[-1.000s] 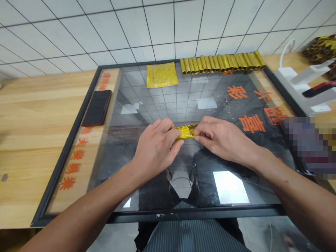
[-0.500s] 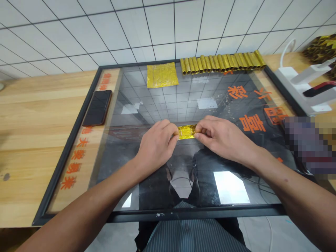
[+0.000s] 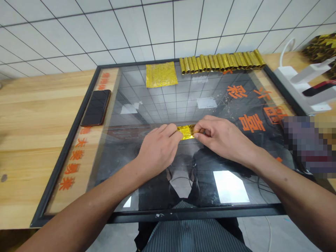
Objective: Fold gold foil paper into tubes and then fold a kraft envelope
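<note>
The gold foil strip (image 3: pixel 187 132) lies mid-glass panel (image 3: pixel 152 113); right hand (image 3: pixel 223 138) pinches its 3 o'clock end; left hand (image 3: pixel 159 147), fingers bunched, touches 9 o'clock, grip unclear; likely light, easily creased, best held endwise.

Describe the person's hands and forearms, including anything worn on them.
The left hand and right hand are both bare: no gloves, rings, watch or bracelet show. No sleeves cover the visible forearms. A small dark spot marks the right forearm.
</note>
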Available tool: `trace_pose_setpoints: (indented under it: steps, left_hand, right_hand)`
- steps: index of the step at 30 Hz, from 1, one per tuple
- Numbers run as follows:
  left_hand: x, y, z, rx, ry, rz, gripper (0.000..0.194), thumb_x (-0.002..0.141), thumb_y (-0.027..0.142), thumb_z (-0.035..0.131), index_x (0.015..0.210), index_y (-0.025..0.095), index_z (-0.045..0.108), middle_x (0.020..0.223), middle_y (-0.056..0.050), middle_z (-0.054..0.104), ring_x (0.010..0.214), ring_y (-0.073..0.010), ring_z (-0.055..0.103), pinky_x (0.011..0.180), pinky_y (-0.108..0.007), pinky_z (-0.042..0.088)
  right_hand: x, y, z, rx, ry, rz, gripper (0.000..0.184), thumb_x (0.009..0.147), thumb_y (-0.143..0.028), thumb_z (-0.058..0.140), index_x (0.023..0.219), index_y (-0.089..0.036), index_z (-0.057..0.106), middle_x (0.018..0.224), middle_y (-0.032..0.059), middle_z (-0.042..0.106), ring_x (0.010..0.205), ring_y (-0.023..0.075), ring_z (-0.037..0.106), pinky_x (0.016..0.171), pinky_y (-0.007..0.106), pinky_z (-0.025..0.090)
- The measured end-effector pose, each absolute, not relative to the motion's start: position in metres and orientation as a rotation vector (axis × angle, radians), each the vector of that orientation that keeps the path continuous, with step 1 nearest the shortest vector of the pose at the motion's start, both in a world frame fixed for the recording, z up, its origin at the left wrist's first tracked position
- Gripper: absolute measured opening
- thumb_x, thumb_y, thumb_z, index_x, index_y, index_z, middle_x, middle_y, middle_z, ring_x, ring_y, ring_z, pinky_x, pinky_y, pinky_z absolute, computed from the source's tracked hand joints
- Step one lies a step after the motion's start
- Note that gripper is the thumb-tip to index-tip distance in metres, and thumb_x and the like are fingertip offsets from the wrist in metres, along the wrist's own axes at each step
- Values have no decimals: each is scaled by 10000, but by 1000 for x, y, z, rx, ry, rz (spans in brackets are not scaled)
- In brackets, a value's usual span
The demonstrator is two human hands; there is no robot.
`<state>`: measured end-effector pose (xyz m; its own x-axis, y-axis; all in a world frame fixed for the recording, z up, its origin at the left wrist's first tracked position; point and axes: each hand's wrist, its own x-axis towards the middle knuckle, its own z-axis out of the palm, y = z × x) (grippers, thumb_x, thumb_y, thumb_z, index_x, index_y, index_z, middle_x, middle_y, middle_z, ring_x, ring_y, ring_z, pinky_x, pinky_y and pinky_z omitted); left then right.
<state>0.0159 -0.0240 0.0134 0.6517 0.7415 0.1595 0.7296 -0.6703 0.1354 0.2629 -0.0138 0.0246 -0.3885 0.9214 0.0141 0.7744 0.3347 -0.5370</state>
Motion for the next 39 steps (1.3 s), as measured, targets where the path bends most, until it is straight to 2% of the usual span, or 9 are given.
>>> trace_pose_setpoints:
  steps: [4,9,15,18,28,39]
  left_hand:
    - [13,-24,10,2772,1249,351,209,1080,223,498,1047,198,703,1046,-73,676,935,-235,616,805,-376,497]
    - [12,-23,10,2725,1260,401,184,1063,228,558,956,202,706,1026,-56,661,928,-224,627,814,-367,501]
    - [12,-22,12,2689,1249,320,306,1106,235,460,901,195,684,996,-61,664,893,-222,618,785,-375,487]
    - [12,-21,11,2641,1245,343,283,1104,226,448,918,195,660,992,-59,650,930,-227,627,812,-376,487]
    - [11,-15,17,2328,1324,394,176,1070,193,501,990,207,657,986,-33,674,935,-211,649,793,-349,468]
    - [12,-14,18,2178,1520,399,207,1031,267,582,883,218,718,955,-12,725,869,-194,664,752,-354,439]
  right_hand:
    - [267,-13,25,-1460,-2311,705,70,973,-228,683,965,-251,749,964,7,706,742,157,608,715,321,440]
    - [271,-13,28,-1419,-2357,743,68,980,-232,691,968,-253,754,1000,12,695,791,165,630,754,329,459]
    - [273,-12,28,-1410,-2379,750,54,969,-234,704,969,-260,751,1021,10,701,821,171,646,762,329,472]
    - [275,-12,27,-1417,-2379,748,54,968,-236,702,961,-253,753,1016,16,697,793,165,632,746,327,468]
    - [270,-10,28,-1419,-2285,725,74,969,-215,674,927,-230,734,904,1,700,727,148,597,697,312,421]
    - [261,-9,26,-1592,-2259,716,184,1014,-298,629,936,-226,780,940,28,757,777,186,640,706,339,416]
